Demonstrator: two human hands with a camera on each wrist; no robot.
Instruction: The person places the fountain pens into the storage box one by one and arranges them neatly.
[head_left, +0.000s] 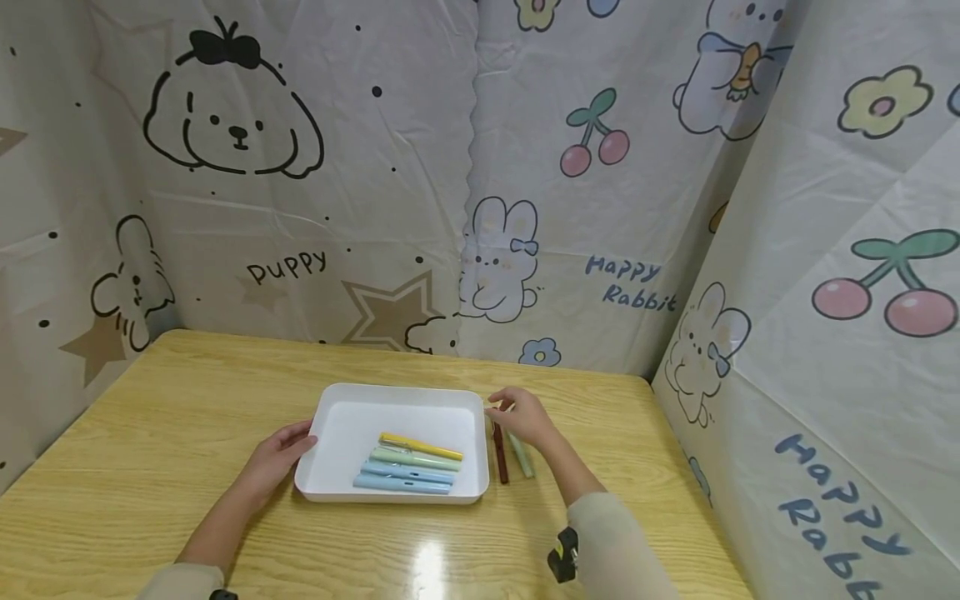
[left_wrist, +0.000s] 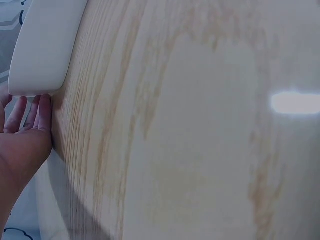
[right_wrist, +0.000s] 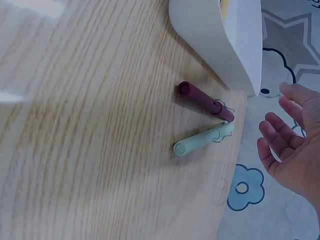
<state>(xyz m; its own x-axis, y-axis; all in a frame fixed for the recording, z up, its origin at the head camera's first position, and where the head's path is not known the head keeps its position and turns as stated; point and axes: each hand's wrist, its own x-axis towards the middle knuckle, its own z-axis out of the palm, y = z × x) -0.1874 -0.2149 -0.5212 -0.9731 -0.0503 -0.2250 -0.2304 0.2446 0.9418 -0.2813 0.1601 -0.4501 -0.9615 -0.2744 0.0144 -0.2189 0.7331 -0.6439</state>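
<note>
A white tray (head_left: 337, 483) lies on the table with a yellow pen (head_left: 420, 446), a light green pen (head_left: 416, 458) and two light blue pens (head_left: 402, 483) in it. At its left end my left hand (head_left: 273, 458) holds the rim, thumb at the edge; the left wrist view has the fingertips against the tray's end wall. Beyond the tray's right side lie a dark red pen (right_wrist: 205, 101) and another light green pen (right_wrist: 200, 141), their clip ends close together. Over their far ends hovers my right hand (head_left: 525, 414), fingers loosely bent, holding nothing.
The wooden table (head_left: 187, 400) runs back to a printed cloth (head_left: 390, 208) hung behind it. More cloth (head_left: 825, 400) closes in the right side, and a further stretch (head_left: 45, 292) the left. The tray's right wall stands close beside the dark red pen.
</note>
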